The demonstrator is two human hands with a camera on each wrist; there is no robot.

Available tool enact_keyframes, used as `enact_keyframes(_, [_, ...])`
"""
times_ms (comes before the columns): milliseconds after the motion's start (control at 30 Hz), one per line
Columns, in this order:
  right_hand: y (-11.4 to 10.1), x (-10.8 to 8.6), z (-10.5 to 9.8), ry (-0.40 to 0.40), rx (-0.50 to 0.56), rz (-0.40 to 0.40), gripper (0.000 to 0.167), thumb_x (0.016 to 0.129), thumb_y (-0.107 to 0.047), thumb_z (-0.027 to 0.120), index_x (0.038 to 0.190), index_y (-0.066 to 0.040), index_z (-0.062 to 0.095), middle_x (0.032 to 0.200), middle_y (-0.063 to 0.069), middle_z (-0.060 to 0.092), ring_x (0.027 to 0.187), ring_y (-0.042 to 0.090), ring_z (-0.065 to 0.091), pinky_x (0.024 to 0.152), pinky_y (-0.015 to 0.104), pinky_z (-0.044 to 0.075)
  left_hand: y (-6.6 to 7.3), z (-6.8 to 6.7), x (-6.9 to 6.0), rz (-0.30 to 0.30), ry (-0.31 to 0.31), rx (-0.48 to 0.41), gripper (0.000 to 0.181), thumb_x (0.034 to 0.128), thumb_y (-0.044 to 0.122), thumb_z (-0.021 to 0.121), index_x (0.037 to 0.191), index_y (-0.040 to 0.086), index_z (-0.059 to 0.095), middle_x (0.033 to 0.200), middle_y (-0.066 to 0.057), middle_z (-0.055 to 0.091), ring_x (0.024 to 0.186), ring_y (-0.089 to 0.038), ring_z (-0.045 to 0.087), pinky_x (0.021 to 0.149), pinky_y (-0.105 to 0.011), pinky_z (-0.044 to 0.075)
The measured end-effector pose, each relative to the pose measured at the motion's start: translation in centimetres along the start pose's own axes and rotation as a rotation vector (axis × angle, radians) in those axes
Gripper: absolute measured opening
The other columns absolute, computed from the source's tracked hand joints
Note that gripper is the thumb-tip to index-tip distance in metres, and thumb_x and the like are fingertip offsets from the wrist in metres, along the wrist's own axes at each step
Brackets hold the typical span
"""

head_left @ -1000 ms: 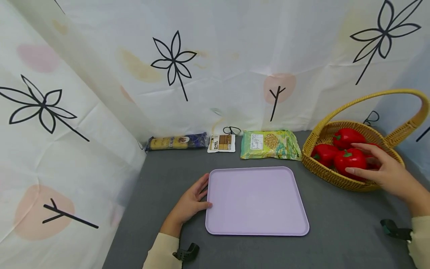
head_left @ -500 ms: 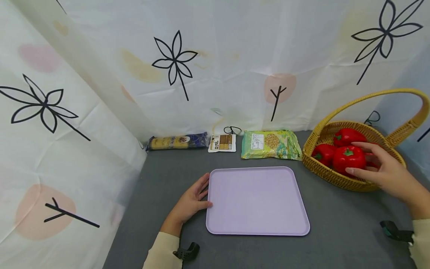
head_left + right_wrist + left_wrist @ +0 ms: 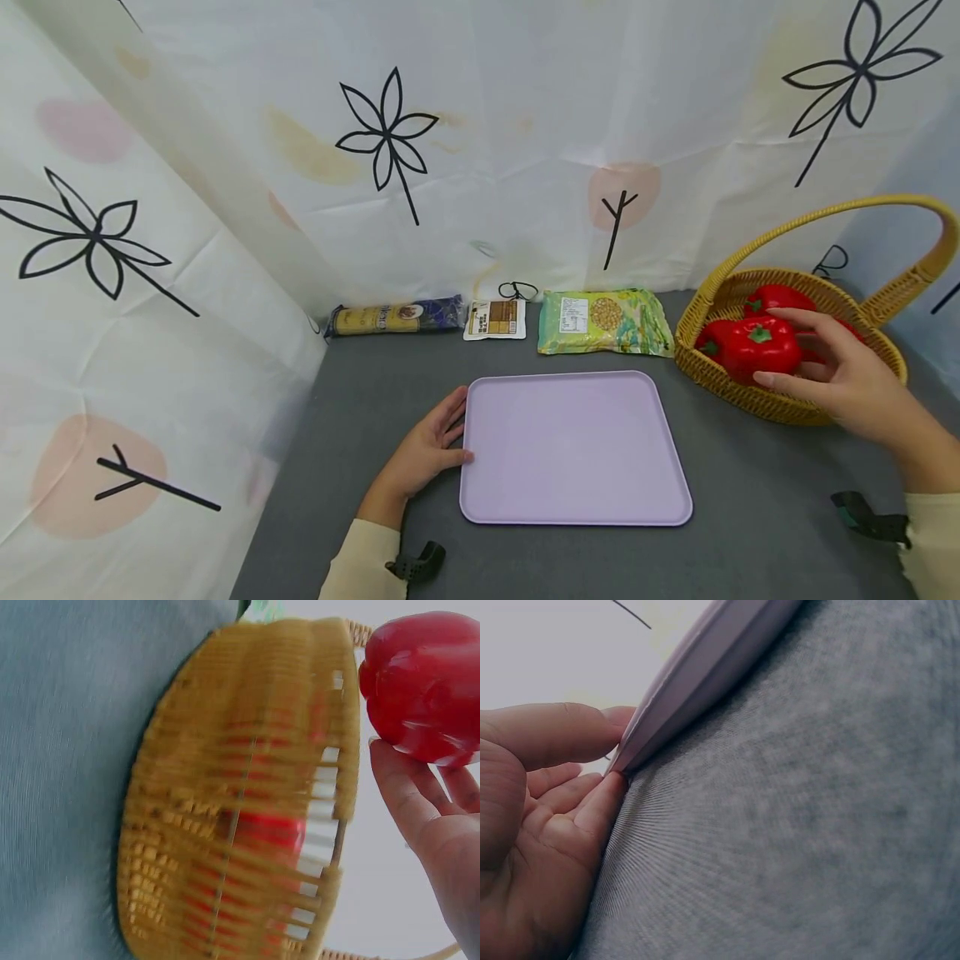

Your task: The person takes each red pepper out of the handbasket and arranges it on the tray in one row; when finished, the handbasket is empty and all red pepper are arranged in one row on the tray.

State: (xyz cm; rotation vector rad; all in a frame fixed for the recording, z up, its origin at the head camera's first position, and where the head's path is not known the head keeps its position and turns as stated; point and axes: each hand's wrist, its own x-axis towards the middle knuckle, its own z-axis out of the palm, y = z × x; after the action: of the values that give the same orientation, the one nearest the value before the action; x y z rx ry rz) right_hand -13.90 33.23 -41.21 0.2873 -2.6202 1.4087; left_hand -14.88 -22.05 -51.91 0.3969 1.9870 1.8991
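My right hand (image 3: 862,379) grips a red bell pepper (image 3: 761,346), thumb on its near side and fingers behind. In the right wrist view, this bell pepper (image 3: 431,686) is lifted above the rim of the yellow woven basket (image 3: 247,787). More red bell peppers (image 3: 780,297) lie inside the basket, partly hidden by the held one and by my hand. At the left edge of a pale purple tray (image 3: 573,450) rests my left hand (image 3: 420,454), fingers extended along the side and thumb touching the rim. The left wrist view shows the fingertips against the tray's edge (image 3: 682,682).
Along the back of the grey table (image 3: 375,417) lie a blue and yellow packet (image 3: 397,317), a small white and brown packet (image 3: 495,320) and a green bag (image 3: 603,323). Behind them hangs a printed white cloth (image 3: 510,167). The basket's tall handle (image 3: 847,204) arches above the peppers.
My right hand has raised the bell pepper and moved it slightly left and up from its spot in the basket. My left hand and the tray stay where they were.
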Motion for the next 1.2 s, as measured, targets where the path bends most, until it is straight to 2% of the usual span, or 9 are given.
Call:
enact_keyframes(267, [-1.3,0.2,2.7,-0.098,0.053,-0.095,0.088,0.087,0.008,0.087,0.161,-0.006,0.041,0.149,0.008,0.044,0.115,0.003,0.056,0.078,0.016,0.059,-0.2,0.0,0.1,0.02,-0.012,0.003,0.107,0.0877,-0.023,0.075,0.174,0.003,0.016,0.18,-0.013,0.015,0.163,-0.029,0.019,0.12,-0.033,0.039])
enact_keyframes(467, [-1.6,0.6,6.0,-0.186,0.096,-0.167,0.088,0.084,0.007,0.089,0.158,0.002,0.041,0.144,0.022,0.052,0.115,0.003,0.059,0.081,0.02,0.061,-0.3,-0.1,0.0,0.02,-0.01,-0.001,0.108,0.0873,-0.023,0.075,0.174,0.003,0.016,0.18,-0.013,0.015,0.163,-0.03,0.019,0.12,-0.034,0.039])
enact_keyframes(533, [-1.8,0.7,7.0,-0.218,0.103,-0.176,0.088,0.084,0.005,0.089,0.158,0.003,0.042,0.144,0.024,0.053,0.119,0.011,0.059,0.083,0.022,0.061,-0.2,-0.1,0.0,0.009,-0.006,-0.003,0.108,0.0871,-0.023,0.075,0.174,0.005,0.017,0.18,-0.01,0.016,0.163,-0.027,0.021,0.12,-0.034,0.04])
enact_keyframes(700, [-2.4,1.0,9.4,-0.295,0.149,-0.19,0.085,0.087,0.0,0.09,0.158,0.0,0.043,0.146,0.02,0.052,0.127,0.039,0.056,0.088,0.027,0.062,-0.2,0.0,-0.1,0.003,-0.001,-0.001,0.108,0.0873,-0.023,0.075,0.174,0.005,0.017,0.18,-0.009,0.017,0.163,-0.026,0.022,0.119,-0.033,0.039])
enact_keyframes(767, [-2.5,1.2,10.2,-0.323,0.18,-0.198,0.083,0.087,0.0,0.089,0.157,0.0,0.044,0.147,0.02,0.052,0.129,0.044,0.055,0.09,0.031,0.062,-0.2,0.0,-0.1,0.004,-0.001,-0.002,0.108,0.0874,-0.023,0.074,0.174,0.005,0.017,0.18,-0.009,0.017,0.163,-0.026,0.021,0.12,-0.033,0.039])
enact_keyframes(967, [-3.4,2.0,12.7,-0.379,0.21,-0.201,0.081,0.088,-0.007,0.091,0.154,0.001,0.046,0.148,0.019,0.053,0.131,0.046,0.056,0.094,0.045,0.063,-0.1,0.1,-0.1,0.007,-0.003,0.003,0.107,0.0879,-0.023,0.074,0.174,0.005,0.017,0.18,-0.009,0.017,0.163,-0.025,0.021,0.12,-0.033,0.038])
enact_keyframes(1200, [-5.0,3.2,15.5,-0.423,0.244,-0.179,0.078,0.088,-0.011,0.093,0.152,-0.003,0.049,0.148,0.018,0.055,0.133,0.046,0.055,0.097,0.052,0.062,0.0,0.1,-0.1,0.007,0.003,0.024,0.107,0.0881,-0.023,0.074,0.174,0.006,0.018,0.18,-0.008,0.017,0.163,-0.025,0.021,0.12,-0.033,0.038])
